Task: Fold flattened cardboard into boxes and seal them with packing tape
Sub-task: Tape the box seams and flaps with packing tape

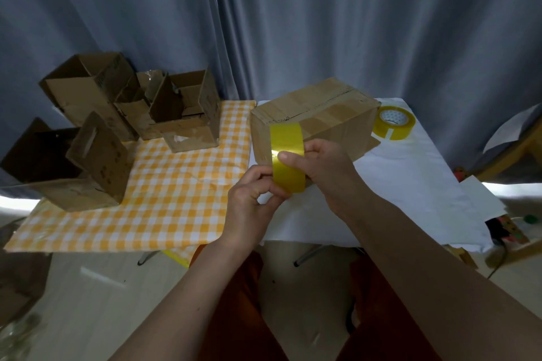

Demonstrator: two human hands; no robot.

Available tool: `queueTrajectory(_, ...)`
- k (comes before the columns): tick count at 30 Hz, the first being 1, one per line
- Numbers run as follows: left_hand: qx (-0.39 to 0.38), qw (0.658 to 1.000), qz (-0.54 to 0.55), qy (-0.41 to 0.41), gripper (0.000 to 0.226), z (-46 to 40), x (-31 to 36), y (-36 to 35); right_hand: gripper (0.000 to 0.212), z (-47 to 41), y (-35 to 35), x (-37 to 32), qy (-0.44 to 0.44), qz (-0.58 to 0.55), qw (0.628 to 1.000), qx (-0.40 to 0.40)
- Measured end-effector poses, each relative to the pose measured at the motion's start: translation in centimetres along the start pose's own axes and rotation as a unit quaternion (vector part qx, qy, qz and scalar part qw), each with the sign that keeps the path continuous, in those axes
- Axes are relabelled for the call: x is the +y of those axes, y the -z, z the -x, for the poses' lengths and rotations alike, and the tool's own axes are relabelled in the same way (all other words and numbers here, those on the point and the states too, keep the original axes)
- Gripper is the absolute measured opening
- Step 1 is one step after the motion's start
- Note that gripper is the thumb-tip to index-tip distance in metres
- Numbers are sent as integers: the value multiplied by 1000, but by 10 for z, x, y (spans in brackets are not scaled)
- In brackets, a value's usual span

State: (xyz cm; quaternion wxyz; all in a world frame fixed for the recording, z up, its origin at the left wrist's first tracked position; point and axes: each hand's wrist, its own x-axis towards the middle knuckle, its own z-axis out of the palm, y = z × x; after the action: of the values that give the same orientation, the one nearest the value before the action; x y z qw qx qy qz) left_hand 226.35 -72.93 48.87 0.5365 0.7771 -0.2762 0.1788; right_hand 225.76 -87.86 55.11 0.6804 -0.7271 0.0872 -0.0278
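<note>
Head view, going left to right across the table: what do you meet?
Open box nearest the left edge → cluster of open boxes at the back → left hand → yellow tape strip → right hand → tape roll on the white cloth.

Five cardboard boxes: one closed box [316, 114], four open boxes [88, 88]; two tape rolls [394, 123].

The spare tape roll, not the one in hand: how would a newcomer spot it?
Start at the table's white-covered half, on the right. Behind the closed cardboard box, at its far right corner, the spare tape roll lies flat. Unlike the roll both hands hold, nothing touches it and its white core shows.
</note>
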Motion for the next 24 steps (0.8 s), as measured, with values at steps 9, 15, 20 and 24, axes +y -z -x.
queueTrajectory(9, 4, 1000, -8, 22, 6, 3, -4, 5, 5, 3, -2, -7, 14, 31, 999, -36)
queueTrajectory(15, 4, 1000, -27, 3, 2, 2, -2, 3, 7, 4, -10, -10, 9, 42, 999, 15)
queueTrajectory(20, -5, 1000, -18, 18, 4, 4, -3, 4, 13, 6, -7, -7, 6, 27, 1000, 0)
queueTrajectory(24, -9, 1000, -6, 26, 3, 5, -3, 3, 17, 7, -5, -6, 17, 29, 999, -13)
